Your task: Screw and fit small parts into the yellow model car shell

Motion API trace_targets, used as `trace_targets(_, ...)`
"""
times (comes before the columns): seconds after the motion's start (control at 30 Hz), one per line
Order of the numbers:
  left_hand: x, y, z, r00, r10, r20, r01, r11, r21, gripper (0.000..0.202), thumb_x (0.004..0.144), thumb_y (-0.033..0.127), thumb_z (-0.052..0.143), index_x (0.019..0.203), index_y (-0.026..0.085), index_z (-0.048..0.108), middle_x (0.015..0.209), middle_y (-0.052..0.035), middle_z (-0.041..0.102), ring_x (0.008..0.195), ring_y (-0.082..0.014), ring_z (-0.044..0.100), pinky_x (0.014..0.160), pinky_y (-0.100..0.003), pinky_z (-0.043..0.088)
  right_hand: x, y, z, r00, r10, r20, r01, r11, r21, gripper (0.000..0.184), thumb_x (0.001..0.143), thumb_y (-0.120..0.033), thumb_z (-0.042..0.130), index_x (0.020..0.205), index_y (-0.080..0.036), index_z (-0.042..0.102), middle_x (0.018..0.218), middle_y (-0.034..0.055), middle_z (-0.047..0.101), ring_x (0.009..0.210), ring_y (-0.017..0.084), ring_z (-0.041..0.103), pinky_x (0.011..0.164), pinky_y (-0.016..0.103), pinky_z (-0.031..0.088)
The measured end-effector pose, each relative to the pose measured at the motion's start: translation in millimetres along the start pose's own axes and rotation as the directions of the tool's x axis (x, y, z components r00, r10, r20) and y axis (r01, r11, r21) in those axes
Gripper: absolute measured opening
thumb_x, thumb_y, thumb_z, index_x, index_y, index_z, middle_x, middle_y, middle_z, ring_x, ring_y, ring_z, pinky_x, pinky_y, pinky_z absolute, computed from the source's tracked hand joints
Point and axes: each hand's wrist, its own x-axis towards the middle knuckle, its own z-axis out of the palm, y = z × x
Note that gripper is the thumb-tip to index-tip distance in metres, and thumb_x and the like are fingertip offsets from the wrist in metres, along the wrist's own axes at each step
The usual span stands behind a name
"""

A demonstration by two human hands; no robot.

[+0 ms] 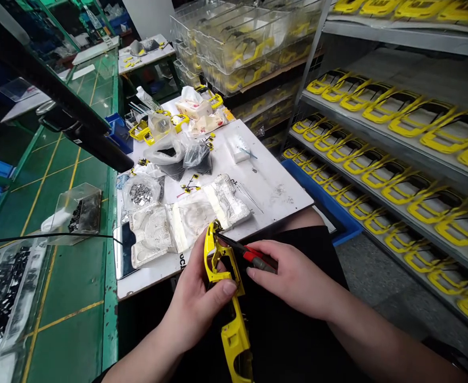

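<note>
My left hand [198, 303] grips a long yellow plastic frame [212, 255], which stands tilted with its lower end running past the bottom of the view. My right hand [293, 279] holds a small screwdriver [253, 256] with a red and black handle. Its thin dark shaft reaches left to the top of the frame, and the tip is hidden at the yellow part near my left thumb. Part of the frame is hidden by my left fingers.
Beyond my hands, a white work table [266, 181] holds foam pads, plastic bags and small parts. Shelves [393, 154] of yellow frames stand to the right. Transparent trays [237, 37] are stacked ahead. A green bench [74, 298] lies to the left.
</note>
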Motion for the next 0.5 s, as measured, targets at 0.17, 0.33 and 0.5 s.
trace_targets(0.17, 0.7, 0.1, 2.5, 0.999, 0.026, -0.033, -0.023, 0.997, 0.080, 0.092, 0.089, 0.061, 0.093, 0.163, 0.022, 0.054, 0.128, -0.0132, 0.070, 0.119, -0.0338, 0.064, 0.101, -0.042, 0.054, -5.3, 1.8, 8.3, 0.992, -0.016, -0.126, 0.008, 0.998, -0.060, 0.025, 0.097, -0.025, 0.074, 0.122, -0.027, 0.080, 0.122, 0.0012, 0.077, 0.104, 0.019, 0.075, 0.091, 0.034, 0.061)
trace_targets(0.33, -0.2, -2.5, 2.2, 0.999, 0.023, -0.048, -0.021, 0.998, 0.054, 0.089, 0.090, 0.061, 0.092, 0.161, 0.022, 0.055, 0.125, -0.0124, 0.070, 0.114, -0.0319, 0.065, 0.099, -0.041, 0.054, -10.6, 3.7, 20.5, 0.984, -0.023, -0.178, 0.007, 0.996, -0.094, 0.023, 0.099, -0.025, 0.073, 0.121, -0.026, 0.078, 0.122, 0.0025, 0.075, 0.106, 0.020, 0.073, 0.093, 0.034, 0.060)
trace_targets(0.5, -0.9, -6.9, -0.9, 0.999, 0.016, -0.034, -0.015, 0.999, 0.034, 0.085, 0.094, 0.063, 0.087, 0.164, 0.029, 0.053, 0.134, -0.0112, 0.067, 0.102, -0.0234, 0.062, 0.092, -0.036, 0.055, -11.3, 7.7, 26.2, 0.980, -0.023, -0.197, 0.002, 0.995, -0.105, 0.023, 0.100, -0.025, 0.071, 0.123, -0.027, 0.077, 0.123, 0.0031, 0.074, 0.109, 0.021, 0.073, 0.096, 0.036, 0.060)
